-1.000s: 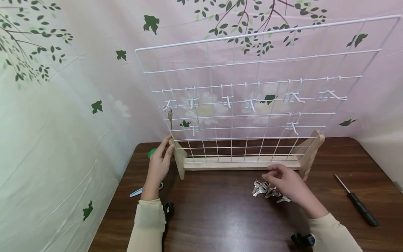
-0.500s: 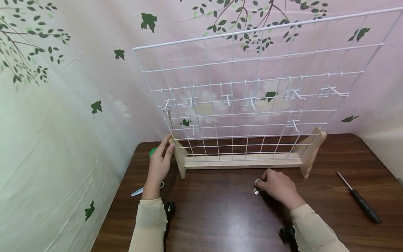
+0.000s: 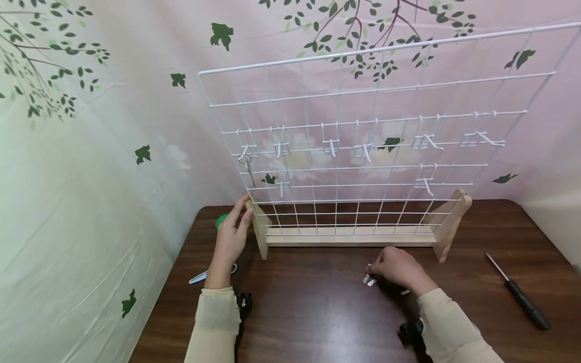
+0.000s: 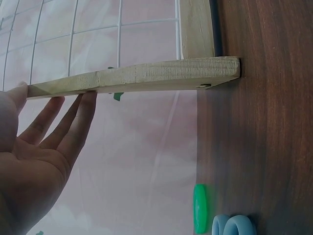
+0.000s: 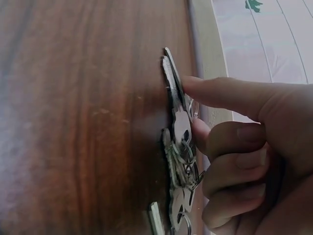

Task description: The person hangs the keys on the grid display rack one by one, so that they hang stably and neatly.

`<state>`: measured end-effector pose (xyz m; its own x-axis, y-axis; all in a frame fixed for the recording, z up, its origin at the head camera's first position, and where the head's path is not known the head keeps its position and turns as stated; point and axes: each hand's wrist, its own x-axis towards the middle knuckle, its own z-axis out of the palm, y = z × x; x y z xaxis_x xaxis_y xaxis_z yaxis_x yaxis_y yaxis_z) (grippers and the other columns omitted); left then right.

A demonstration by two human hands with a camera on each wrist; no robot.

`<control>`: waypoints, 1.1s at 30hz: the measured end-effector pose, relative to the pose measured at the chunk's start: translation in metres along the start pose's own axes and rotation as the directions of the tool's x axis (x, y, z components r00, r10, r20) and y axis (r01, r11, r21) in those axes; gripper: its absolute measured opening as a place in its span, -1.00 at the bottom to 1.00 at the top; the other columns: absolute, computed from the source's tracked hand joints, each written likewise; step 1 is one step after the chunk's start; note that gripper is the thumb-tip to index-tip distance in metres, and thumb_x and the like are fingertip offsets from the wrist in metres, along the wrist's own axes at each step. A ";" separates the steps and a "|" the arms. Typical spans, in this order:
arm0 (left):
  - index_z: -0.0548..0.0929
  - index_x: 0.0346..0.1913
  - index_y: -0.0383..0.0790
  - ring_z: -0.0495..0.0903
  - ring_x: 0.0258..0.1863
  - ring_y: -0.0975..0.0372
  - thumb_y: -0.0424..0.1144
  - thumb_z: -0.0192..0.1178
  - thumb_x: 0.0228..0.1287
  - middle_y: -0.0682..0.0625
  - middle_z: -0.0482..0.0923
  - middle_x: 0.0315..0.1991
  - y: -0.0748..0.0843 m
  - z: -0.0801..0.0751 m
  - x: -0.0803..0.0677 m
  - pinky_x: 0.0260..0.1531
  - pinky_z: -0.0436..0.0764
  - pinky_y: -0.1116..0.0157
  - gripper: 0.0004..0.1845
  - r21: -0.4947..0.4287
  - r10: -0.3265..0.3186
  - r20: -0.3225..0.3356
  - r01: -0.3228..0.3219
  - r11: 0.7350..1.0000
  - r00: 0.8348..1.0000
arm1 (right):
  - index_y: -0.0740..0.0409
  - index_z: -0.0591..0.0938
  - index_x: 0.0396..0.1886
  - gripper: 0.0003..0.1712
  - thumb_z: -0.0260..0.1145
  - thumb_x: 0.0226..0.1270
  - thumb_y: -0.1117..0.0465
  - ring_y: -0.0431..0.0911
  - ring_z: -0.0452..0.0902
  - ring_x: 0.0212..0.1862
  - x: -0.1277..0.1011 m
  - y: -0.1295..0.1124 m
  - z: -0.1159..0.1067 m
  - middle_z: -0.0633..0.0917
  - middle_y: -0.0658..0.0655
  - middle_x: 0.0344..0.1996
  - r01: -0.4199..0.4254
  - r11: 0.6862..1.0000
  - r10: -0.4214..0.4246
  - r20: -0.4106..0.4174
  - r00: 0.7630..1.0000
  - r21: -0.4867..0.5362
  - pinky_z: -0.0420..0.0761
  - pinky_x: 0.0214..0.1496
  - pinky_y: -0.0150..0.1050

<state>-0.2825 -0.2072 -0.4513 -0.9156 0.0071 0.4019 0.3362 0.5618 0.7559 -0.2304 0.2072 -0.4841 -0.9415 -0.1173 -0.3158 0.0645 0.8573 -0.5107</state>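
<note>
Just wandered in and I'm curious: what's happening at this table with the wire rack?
A person steadies the wire grid's wooden stand with the left hand, fingers straight against its end. The right hand curls over a pile of keys on the table. One key already hangs on a hook at the grid's left.

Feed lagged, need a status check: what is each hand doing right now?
Left hand: open, straight fingers resting against the wooden stand.
Right hand: fingers curled over the keys on the table, pinching them.
</note>
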 end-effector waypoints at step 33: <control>0.38 0.64 0.10 0.47 0.55 -0.10 0.04 0.05 0.72 -0.14 0.42 0.60 0.000 -0.002 0.000 0.48 0.51 -0.23 -0.45 0.004 -0.010 0.018 0.010 1.000 1.000 | -0.06 0.76 -0.32 -0.87 0.37 0.47 0.14 -0.29 0.50 -0.43 -0.019 -0.067 -0.009 0.72 -0.16 -0.48 0.340 0.940 -0.337 -0.234 0.912 -0.029 0.53 -0.28 -0.28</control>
<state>-0.2819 -0.2091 -0.4501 -0.9227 0.0164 0.3852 0.3265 0.5648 0.7579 -0.2194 0.1563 -0.4369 -0.9577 -0.2787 0.0712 -0.2691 0.7803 -0.5645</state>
